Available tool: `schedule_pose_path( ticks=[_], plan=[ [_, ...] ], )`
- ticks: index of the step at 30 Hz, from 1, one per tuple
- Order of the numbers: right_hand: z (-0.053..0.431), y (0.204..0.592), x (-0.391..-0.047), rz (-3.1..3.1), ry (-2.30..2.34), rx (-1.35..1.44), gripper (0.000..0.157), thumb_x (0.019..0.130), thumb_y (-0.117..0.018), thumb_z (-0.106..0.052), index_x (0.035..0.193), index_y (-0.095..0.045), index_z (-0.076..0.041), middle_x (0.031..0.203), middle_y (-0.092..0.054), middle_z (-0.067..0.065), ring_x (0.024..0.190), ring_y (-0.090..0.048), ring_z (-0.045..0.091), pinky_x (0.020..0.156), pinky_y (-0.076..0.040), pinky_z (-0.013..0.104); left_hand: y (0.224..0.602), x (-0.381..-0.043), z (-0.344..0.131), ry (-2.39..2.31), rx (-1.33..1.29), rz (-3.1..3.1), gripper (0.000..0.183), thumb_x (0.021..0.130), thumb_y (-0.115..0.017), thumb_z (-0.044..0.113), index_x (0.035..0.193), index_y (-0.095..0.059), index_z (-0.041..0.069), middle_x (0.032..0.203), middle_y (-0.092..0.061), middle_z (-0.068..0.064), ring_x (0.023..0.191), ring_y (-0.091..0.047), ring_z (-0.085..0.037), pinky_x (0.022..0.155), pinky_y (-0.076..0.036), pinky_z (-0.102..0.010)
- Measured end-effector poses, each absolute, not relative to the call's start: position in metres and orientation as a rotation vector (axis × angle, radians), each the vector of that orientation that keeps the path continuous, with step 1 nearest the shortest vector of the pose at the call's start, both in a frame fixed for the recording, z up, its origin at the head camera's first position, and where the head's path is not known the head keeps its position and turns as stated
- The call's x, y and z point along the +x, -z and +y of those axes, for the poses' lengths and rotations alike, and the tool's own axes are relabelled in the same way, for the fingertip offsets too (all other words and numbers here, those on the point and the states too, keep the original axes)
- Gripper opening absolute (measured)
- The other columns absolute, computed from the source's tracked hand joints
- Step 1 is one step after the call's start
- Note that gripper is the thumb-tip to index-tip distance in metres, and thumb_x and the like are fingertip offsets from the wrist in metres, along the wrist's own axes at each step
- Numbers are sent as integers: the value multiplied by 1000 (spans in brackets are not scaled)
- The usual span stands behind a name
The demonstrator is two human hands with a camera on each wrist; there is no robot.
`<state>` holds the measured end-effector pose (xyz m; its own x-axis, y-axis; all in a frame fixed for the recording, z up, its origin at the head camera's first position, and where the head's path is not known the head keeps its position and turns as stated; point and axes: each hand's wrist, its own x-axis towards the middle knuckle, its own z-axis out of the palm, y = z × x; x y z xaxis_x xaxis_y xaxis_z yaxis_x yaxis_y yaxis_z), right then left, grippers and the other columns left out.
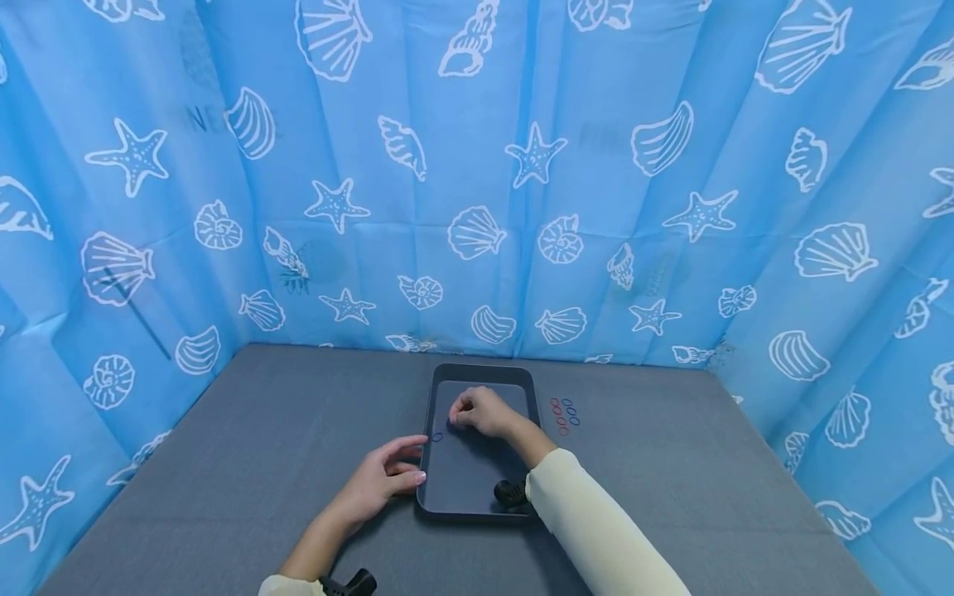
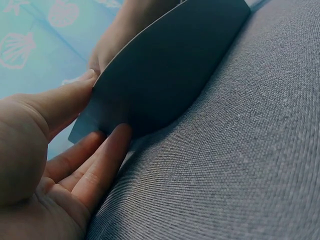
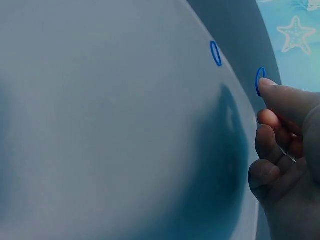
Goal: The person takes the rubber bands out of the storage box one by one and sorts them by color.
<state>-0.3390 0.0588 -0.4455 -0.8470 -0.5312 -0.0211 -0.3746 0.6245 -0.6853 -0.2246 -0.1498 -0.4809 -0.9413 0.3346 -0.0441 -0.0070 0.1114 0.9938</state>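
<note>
Over the left part of a dark shallow tray (image 1: 477,502), the right hand (image 1: 483,411) pinches a small thin blue ring (image 3: 260,81) between thumb and fingertip. Its other fingers are curled below, in the right wrist view. Another blue ring (image 3: 215,53) lies flat on the tray floor near the left wall, close to the held one. The left hand (image 1: 376,484) holds the tray's left side, its thumb (image 2: 75,95) at the rim and its fingers (image 2: 107,160) against the outer wall.
Right of the tray, a column of several red rings (image 1: 559,420) lies on the grey cloth-covered table (image 1: 656,472), beside a column of blue rings (image 1: 570,411). A blue curtain (image 1: 447,157) with white shells and starfish hangs behind and at both sides.
</note>
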Motion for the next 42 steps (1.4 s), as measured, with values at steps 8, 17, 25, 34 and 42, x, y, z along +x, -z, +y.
schedule_pose_path(
  ticks=[8,17,25,34,42],
  plan=[
    [76,431,-341,2682,957,-802,7,82,-59,-18,75,-62,-17,75,-56,-6,67,-49,11,58,-42,26,483,-225,-149,-1897,297,2148,51,80,-61,21,127,-42,19,122,-44,-13,95,-54,-22,74,-48,-34],
    [95,417,-340,2688,975,-839,5,81,-60,-18,77,-62,-16,78,-57,-6,69,-49,12,59,-43,26,483,-225,-149,-1900,293,2159,49,80,-62,19,125,-44,20,122,-43,-13,94,-54,-22,74,-48,-34],
    [115,415,-339,2718,1081,-808,5,82,-59,-16,79,-63,-15,80,-57,-5,70,-50,13,61,-44,27,483,-224,-149,-1902,292,2148,49,80,-61,19,126,-43,19,122,-43,-14,94,-54,-22,74,-48,-34],
    [140,419,-338,2709,1330,-671,7,81,-61,-15,81,-63,-9,79,-58,0,72,-52,16,62,-45,29,483,-224,-148,-1902,305,2148,50,80,-61,19,126,-42,20,122,-43,-14,94,-54,-22,74,-48,-34],
    [165,421,-334,2747,1416,-603,7,81,-60,-13,82,-63,-7,78,-59,2,70,-51,18,62,-45,30,483,-224,-148,-1910,322,2146,51,80,-61,18,127,-42,19,121,-43,-13,95,-54,-23,74,-48,-34]
  ],
)
